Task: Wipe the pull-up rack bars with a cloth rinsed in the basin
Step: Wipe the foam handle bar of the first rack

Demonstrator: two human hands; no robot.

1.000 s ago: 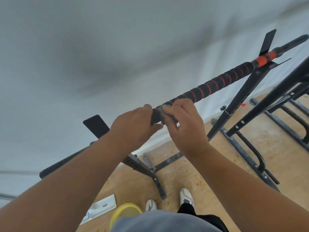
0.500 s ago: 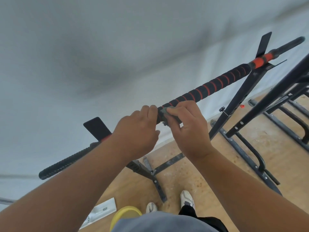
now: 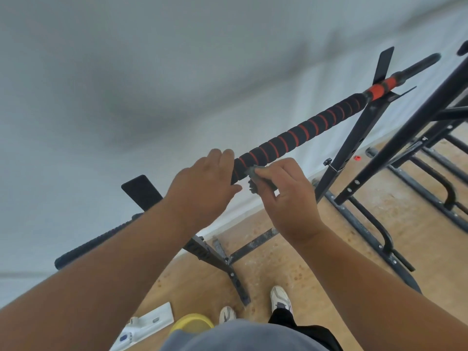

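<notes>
The pull-up bar, black foam with orange spiral stripes, runs from lower left to upper right across the view. My left hand wraps it near the middle, fingers over the top and thumb underneath. Just to its right, my right hand pinches a small grey cloth against the underside of the bar, with a crumpled end hanging loose. The yellow basin stands on the floor by my feet, partly hidden by my shirt.
The rack's black uprights and floor rails stand to the right on a tan floor. A black pad sticks up left of my left hand. A white flat object lies beside the basin. A pale wall stands behind.
Both hands have shifted a little to the right along the bar. The cloth, earlier pressed on top of the foam, now sits lower with an end hanging free.
</notes>
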